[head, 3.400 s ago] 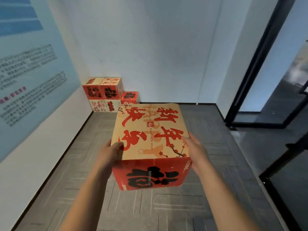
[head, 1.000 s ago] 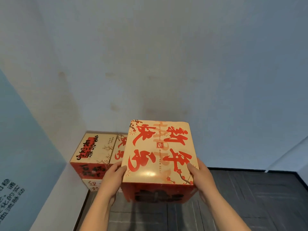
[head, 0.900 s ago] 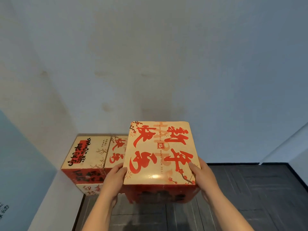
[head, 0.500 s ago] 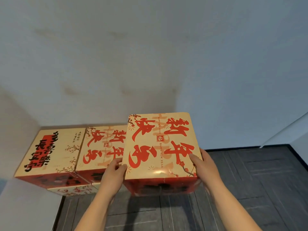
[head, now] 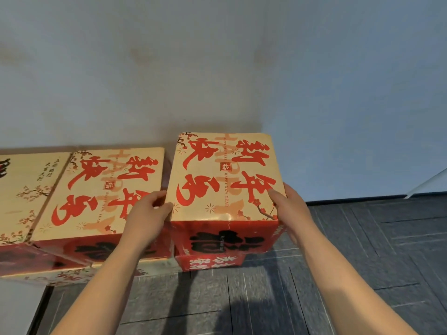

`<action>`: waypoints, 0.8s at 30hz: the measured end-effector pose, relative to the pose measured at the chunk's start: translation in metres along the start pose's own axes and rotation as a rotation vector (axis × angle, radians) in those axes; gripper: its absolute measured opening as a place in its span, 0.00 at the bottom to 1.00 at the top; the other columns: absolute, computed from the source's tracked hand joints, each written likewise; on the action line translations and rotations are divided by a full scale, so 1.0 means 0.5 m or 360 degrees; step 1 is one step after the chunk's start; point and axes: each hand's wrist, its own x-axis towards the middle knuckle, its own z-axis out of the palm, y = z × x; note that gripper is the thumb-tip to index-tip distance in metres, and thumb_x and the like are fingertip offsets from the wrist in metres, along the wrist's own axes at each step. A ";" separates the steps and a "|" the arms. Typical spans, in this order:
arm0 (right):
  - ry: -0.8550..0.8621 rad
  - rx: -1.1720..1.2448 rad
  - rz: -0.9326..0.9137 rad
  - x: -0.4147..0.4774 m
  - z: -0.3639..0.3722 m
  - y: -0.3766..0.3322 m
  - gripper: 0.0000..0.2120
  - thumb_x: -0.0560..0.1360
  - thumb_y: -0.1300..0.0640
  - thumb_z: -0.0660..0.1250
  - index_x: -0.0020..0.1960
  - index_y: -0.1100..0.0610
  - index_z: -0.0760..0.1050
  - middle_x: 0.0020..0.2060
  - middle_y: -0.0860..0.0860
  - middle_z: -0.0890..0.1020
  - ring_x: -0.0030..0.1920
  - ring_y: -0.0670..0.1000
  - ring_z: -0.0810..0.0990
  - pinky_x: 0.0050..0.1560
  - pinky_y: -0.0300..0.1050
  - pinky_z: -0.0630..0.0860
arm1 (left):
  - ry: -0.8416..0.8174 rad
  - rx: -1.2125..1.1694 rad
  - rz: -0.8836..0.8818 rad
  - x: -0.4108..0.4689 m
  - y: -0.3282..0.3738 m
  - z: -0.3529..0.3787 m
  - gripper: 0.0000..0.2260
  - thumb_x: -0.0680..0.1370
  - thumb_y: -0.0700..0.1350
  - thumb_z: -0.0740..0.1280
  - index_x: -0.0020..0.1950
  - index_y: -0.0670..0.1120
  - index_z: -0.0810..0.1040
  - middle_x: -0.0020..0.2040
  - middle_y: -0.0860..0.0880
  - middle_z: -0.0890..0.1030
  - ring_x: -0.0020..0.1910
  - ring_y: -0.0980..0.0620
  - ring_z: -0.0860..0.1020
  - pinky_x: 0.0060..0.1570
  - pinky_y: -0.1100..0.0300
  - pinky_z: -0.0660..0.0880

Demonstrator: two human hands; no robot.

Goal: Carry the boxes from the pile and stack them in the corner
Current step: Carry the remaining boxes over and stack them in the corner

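I hold a tan-topped, red-sided box [head: 225,180] printed with red characters, one hand on each side. My left hand [head: 147,213] grips its left edge, thumb at the top rim. My right hand [head: 290,209] grips its right edge, thumb on the lid. The box is level with the top row of the corner stack, right beside a matching box [head: 101,192] with a narrow gap between them. It appears to rest on a lower red box [head: 210,261]; the contact itself is hidden. Another tan-topped box [head: 21,189] sits at the far left.
The stack stands against the white back wall [head: 217,68]. Lower boxes [head: 72,276] show under the top row at left. Dark grey carpet tiles [head: 362,262] cover the floor to the right and in front. A side wall's white base [head: 17,308] runs along the lower left.
The box has moved forward and down, coming level beside the top boxes of the stack. Both hands keep the same hold. The view has tilted downwards and shifted right.
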 end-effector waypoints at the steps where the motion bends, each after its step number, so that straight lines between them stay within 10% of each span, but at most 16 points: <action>1: -0.0020 -0.0013 -0.0011 0.017 0.009 0.014 0.12 0.84 0.45 0.63 0.65 0.46 0.78 0.54 0.44 0.87 0.55 0.49 0.86 0.61 0.60 0.82 | 0.0027 0.0014 0.0012 0.014 -0.013 0.009 0.17 0.83 0.46 0.65 0.71 0.46 0.77 0.66 0.47 0.80 0.62 0.45 0.77 0.50 0.53 0.75; 8: -0.0061 -0.0043 -0.0127 0.094 0.084 0.107 0.14 0.85 0.44 0.62 0.66 0.48 0.77 0.56 0.47 0.86 0.55 0.50 0.85 0.59 0.56 0.82 | 0.0151 0.0142 0.0176 0.079 -0.106 0.063 0.14 0.82 0.45 0.66 0.66 0.43 0.81 0.65 0.45 0.80 0.56 0.52 0.74 0.38 0.65 0.66; 24: 0.0065 -0.0001 -0.0255 0.115 0.125 0.130 0.09 0.82 0.48 0.64 0.55 0.51 0.81 0.47 0.50 0.88 0.50 0.54 0.86 0.53 0.56 0.83 | 0.0276 0.0090 0.0245 0.091 -0.147 0.068 0.18 0.79 0.42 0.69 0.69 0.42 0.77 0.65 0.43 0.79 0.57 0.49 0.76 0.50 0.55 0.74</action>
